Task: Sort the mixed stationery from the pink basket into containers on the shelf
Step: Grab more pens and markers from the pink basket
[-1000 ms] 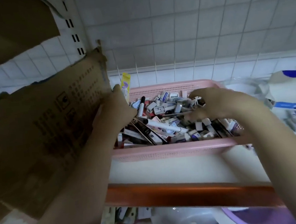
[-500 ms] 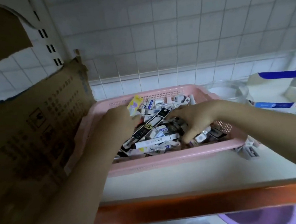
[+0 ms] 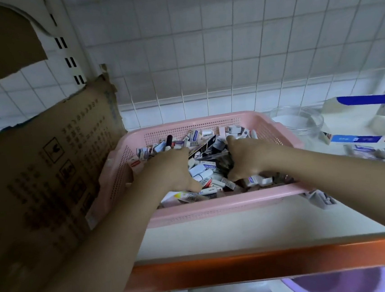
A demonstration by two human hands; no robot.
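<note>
Against a white tiled wall [image 3: 201, 50], the pink basket [image 3: 216, 208] sits mid-shelf, a clear jar [image 3: 302, 123] at its 2 o'clock likely awaiting sorted pieces, while the left hand [image 3: 168, 171] and right hand [image 3: 246, 157] dig curled into the mixed stationery [image 3: 203, 170], whether gripping anything I cannot tell.

both hands now sit deeper in the pink basket [image 3: 216, 210]: the left hand [image 3: 170, 171], earlier up at the cardboard box [image 3: 48, 173], now presses into the mixed stationery [image 3: 203, 168], and the right hand [image 3: 246, 157] sits beside it (fingers buried, grip unclear).
</note>
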